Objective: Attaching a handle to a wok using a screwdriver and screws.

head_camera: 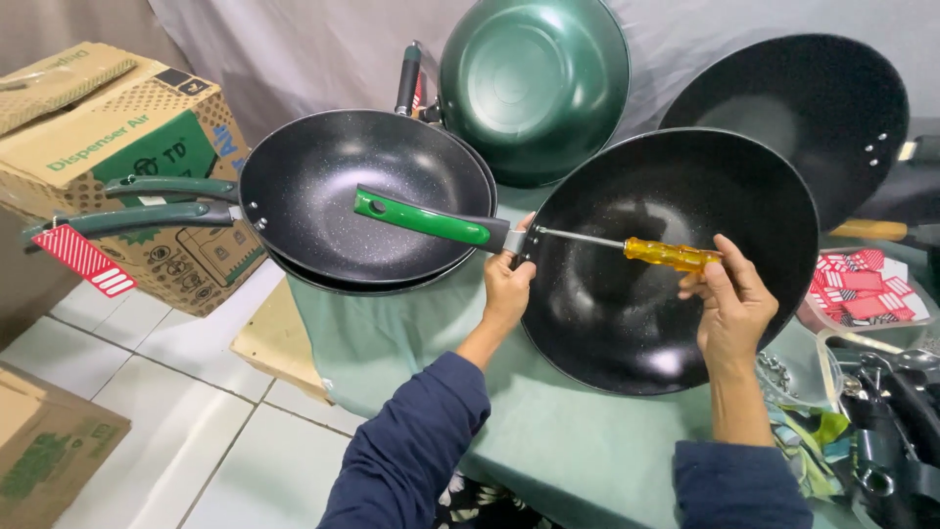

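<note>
A black wok (676, 294) is tilted toward me on a green-covered table (548, 441). My left hand (507, 284) grips the wok's rim at the metal joint where its green handle (421, 217) attaches. My right hand (729, 299) holds a screwdriver with a yellow handle (671, 255). Its metal shaft runs across the wok's inside, and the tip meets the handle joint near my left fingers.
Stacked black frying pans (362, 196) with dark green handles lie at the left. A green wok (534, 83) and a black wok (813, 108) lean at the back. Cardboard boxes (117, 147) stand left; red-and-white tags (862, 289) and metal parts lie right.
</note>
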